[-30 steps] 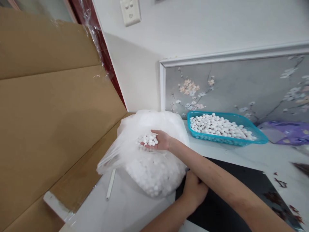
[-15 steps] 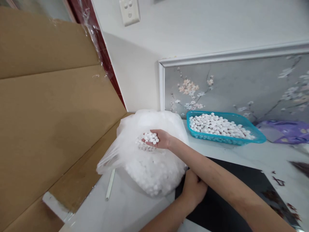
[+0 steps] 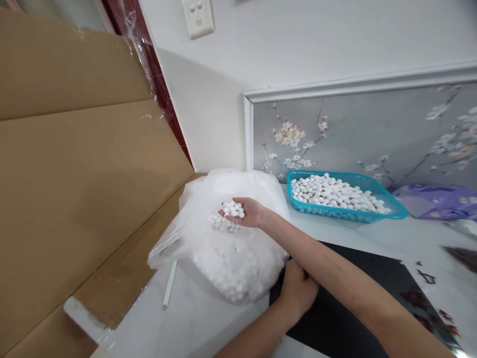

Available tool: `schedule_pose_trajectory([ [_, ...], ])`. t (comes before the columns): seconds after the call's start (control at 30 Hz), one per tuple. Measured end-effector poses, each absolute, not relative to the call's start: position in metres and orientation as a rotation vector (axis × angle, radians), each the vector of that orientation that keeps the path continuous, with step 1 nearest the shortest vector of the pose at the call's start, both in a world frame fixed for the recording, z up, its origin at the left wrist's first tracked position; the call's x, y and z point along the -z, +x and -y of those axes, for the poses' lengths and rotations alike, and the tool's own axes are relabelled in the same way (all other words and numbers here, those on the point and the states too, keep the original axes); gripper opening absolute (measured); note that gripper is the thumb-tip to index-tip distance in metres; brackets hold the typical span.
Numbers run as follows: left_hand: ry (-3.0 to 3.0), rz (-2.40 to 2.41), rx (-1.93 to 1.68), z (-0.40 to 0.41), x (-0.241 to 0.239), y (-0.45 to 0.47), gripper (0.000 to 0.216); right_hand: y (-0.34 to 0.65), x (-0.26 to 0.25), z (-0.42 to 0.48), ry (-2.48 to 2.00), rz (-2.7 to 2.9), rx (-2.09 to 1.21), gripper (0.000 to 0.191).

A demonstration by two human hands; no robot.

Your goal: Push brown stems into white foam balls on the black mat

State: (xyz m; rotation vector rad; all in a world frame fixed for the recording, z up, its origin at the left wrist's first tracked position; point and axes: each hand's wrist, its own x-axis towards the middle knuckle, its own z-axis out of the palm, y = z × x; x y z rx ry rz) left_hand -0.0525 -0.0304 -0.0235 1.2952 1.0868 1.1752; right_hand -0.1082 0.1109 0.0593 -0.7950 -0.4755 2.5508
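Note:
My right hand [image 3: 248, 213] is cupped palm up, holding a small heap of white foam balls [image 3: 234, 209]. It is over the opening of a translucent plastic bag [image 3: 238, 268], where more of the balls show. Crossing beneath my right forearm, my left hand [image 3: 300, 286] is closed beside the bag's lower right side, above a black mat [image 3: 343, 298]. Its fingertips are hidden, and I cannot tell what they hold.
A blue basket [image 3: 397, 209] of white balls stands by the wall, with a purple package [image 3: 436, 201] to its right. Large cardboard [image 3: 85, 149] rises on the left. A pale strip [image 3: 170, 286] lies near the bag. Dark red scraps [image 3: 427, 277] lie at right.

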Motion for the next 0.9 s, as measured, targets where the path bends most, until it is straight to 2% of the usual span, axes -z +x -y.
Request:
schedule_pose_trajectory([
  [0.9, 1.373, -1.138, -1.127, 0.026, 0.027, -0.051, 0.014, -0.074, -0.092, -0.11, -0.692, 0.489, -2.499, 0.032],
])
